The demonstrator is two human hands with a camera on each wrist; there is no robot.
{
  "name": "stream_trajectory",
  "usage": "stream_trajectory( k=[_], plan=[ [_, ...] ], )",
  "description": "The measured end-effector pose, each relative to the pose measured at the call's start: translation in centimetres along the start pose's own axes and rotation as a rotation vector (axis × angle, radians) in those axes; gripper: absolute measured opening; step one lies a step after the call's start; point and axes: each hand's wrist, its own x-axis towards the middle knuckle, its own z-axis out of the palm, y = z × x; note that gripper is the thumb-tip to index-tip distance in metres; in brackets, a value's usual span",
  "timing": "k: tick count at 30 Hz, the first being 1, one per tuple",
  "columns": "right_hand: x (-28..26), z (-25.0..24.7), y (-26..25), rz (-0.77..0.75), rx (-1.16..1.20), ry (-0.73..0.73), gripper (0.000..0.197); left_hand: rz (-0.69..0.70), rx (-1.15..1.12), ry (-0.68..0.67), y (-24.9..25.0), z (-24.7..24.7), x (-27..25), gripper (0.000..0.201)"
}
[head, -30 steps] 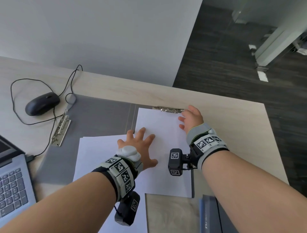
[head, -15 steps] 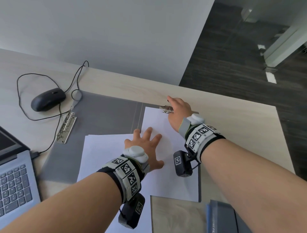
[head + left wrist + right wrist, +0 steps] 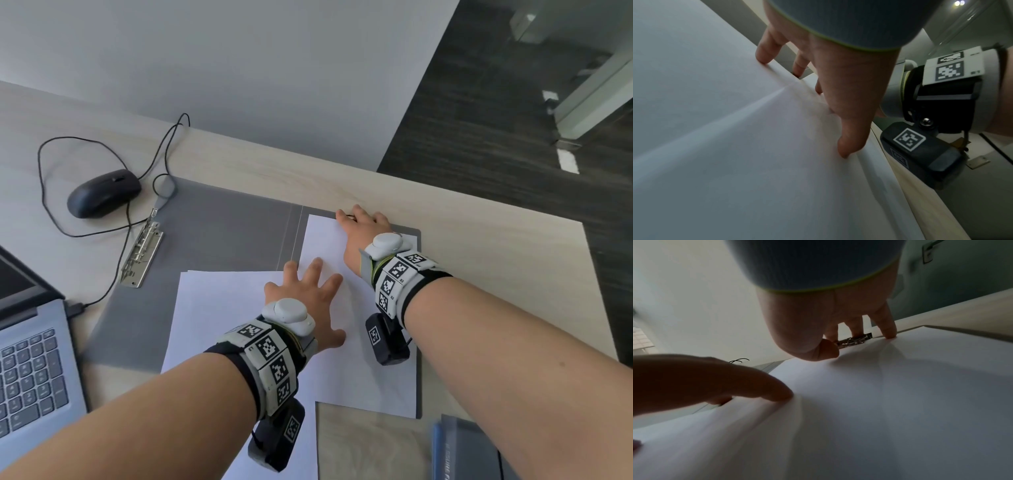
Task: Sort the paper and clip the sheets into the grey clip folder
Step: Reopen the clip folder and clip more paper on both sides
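Left hand [image 3: 305, 301]: fingers splayed flat, pressing sheets [image 3: 329, 370].
Right hand [image 3: 364, 233]: fingers curled onto clip [image 3: 854, 341], 12 o'clock edge of sheets.
Folder [image 3: 205, 240]: open on worktop [image 3: 479, 246].

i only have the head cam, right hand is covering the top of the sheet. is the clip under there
observer: yes. the right wrist view shows the metal clip at the top edge of the white sheet, with the right hand closing thumb and forefinger on its end.
operator: is the left hand gripping the paper
observer: no. the left wrist view shows the left hand spread, fingertips pressing the sheet flat.
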Motion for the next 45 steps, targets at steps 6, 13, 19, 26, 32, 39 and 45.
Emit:
stream_trajectory(
  k=[6,13,19,26,32,39,45],
  plan=[
    [0.2,0.7,0.0,0.003,0.018,0.018,0.091,0.001,0.001,0.008,-0.2,0.3,0.1,0.092],
    [-1.4,1.1,1.1,-0.074,0.191,0.15,0.076,0.014,0.012,-0.008,-0.4,0.6,-0.1,0.092],
    [-9.6,5.1,1.4,-0.129,0.494,0.392,0.055,-0.02,-0.317,0.15,-3.0,0.4,-1.3,0.074],
    [-19.5,11.0,-0.8,-0.342,0.28,0.121,0.042,-0.299,-0.523,0.444,-7.1,3.0,-8.5,0.06],
    [-23.6,14.0,-3.2,-0.244,0.431,-0.017,0.036,-0.671,-0.633,0.363,-9.0,6.9,-16.2,0.065],
    [-24.4,16.2,-4.5,0.146,0.89,0.046,0.024,-0.747,-0.826,0.227,-8.1,8.8,-19.0,0.07],
    [-25.2,16.2,-5.0,0.263,1.068,0.052,0.025,-0.859,-1.005,0.225,-8.5,8.1,-19.7,0.069]
  ],
)
